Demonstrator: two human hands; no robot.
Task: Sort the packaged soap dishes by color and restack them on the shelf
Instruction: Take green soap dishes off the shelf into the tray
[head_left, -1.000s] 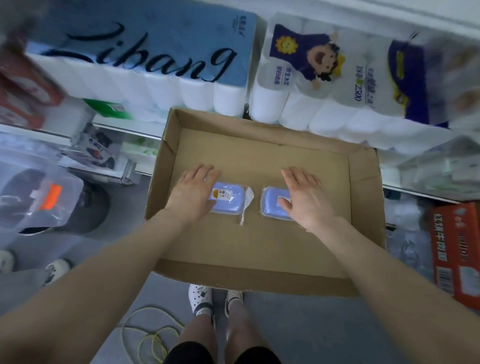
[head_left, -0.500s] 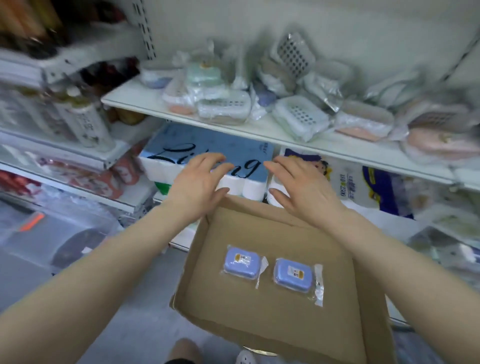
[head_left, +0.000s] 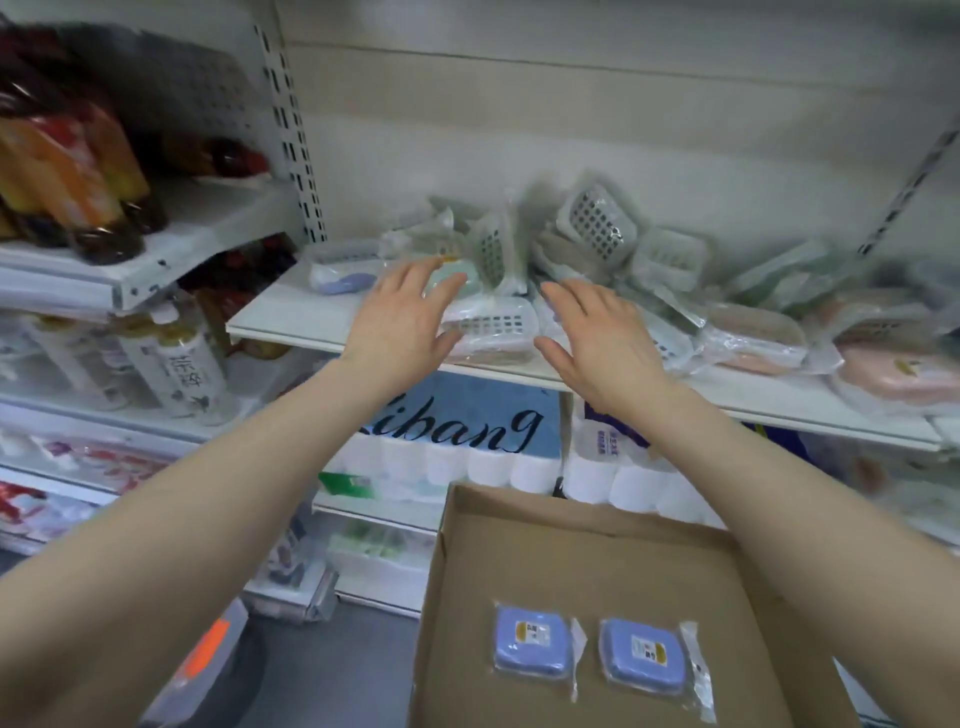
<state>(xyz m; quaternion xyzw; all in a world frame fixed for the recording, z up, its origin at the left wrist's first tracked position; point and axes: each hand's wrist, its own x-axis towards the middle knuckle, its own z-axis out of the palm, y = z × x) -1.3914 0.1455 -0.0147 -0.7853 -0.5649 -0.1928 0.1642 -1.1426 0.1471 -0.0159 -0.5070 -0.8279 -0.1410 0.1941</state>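
Blue soap dishes (head_left: 587, 649): 2 (bagged) | cardboard tray (head_left: 467, 649): 1

A pale panelled wall (head_left: 597, 104) is seen behind white metal shelving, carried on slotted uprights (head_left: 291, 130). Bottles (head_left: 67, 156) are stacked on the left shelves (head_left: 156, 260). Paper rolls (head_left: 467, 441) are stored on a lower shelf. Grey floor (head_left: 337, 670) is visible below. The scene is evenly lit.
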